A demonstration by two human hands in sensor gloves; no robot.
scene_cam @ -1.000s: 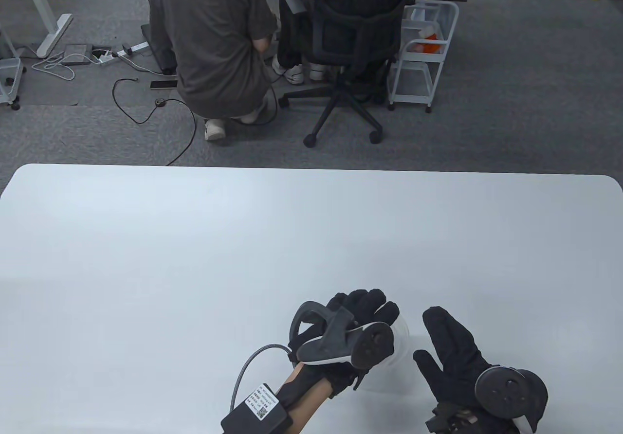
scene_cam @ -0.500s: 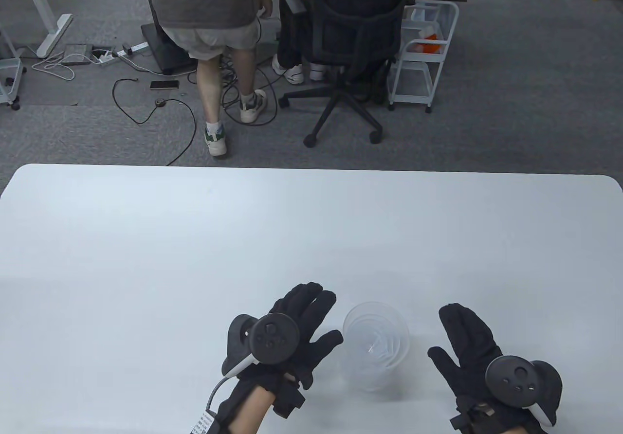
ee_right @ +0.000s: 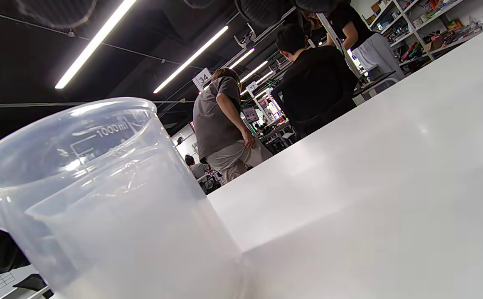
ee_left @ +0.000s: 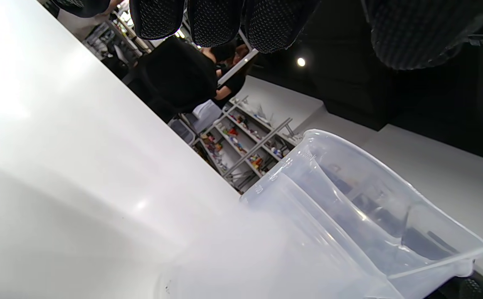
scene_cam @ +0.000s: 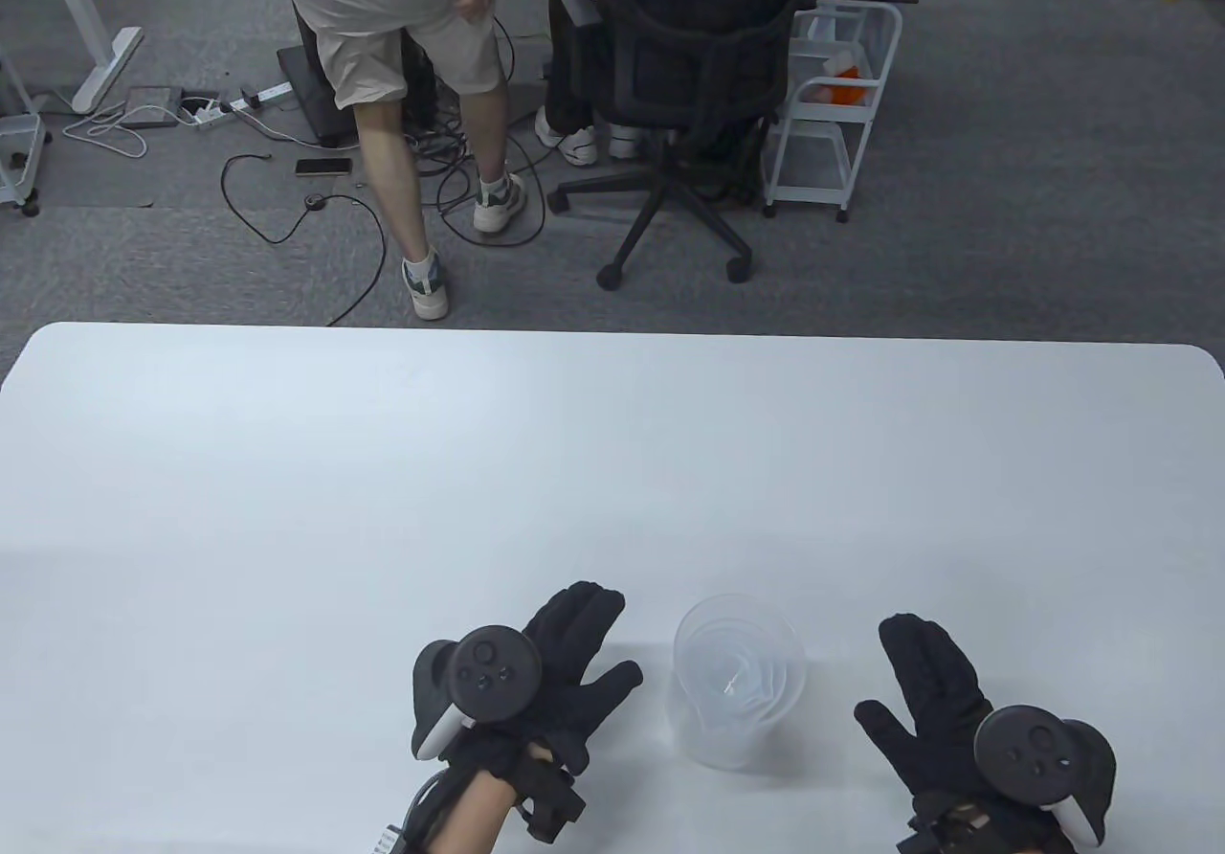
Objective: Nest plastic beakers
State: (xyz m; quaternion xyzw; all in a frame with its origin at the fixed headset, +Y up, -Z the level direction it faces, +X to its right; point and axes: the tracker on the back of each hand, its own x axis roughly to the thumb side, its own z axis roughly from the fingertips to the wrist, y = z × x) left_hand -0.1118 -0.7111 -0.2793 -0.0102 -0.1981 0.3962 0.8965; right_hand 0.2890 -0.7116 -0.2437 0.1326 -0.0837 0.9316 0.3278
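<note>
A stack of clear plastic beakers (scene_cam: 738,677), one nested inside another, stands upright on the white table (scene_cam: 383,471) near its front edge. It fills the lower part of the left wrist view (ee_left: 349,224) and the lower left of the right wrist view (ee_right: 100,199), where the outer one reads 1000ml. My left hand (scene_cam: 574,662) lies open to the left of the stack, apart from it. My right hand (scene_cam: 924,701) lies open to the right, also apart. Both hands hold nothing. The number of nested beakers cannot be told.
Beyond the table's far edge a person (scene_cam: 402,50) stands on the grey carpet next to a black office chair (scene_cam: 689,78) and a white trolley (scene_cam: 833,98). Cables (scene_cam: 287,203) lie on the floor.
My left hand has let go of the beaker stack and drawn back to the left. My right hand has moved slightly right and back. The person behind the table has stood up.
</note>
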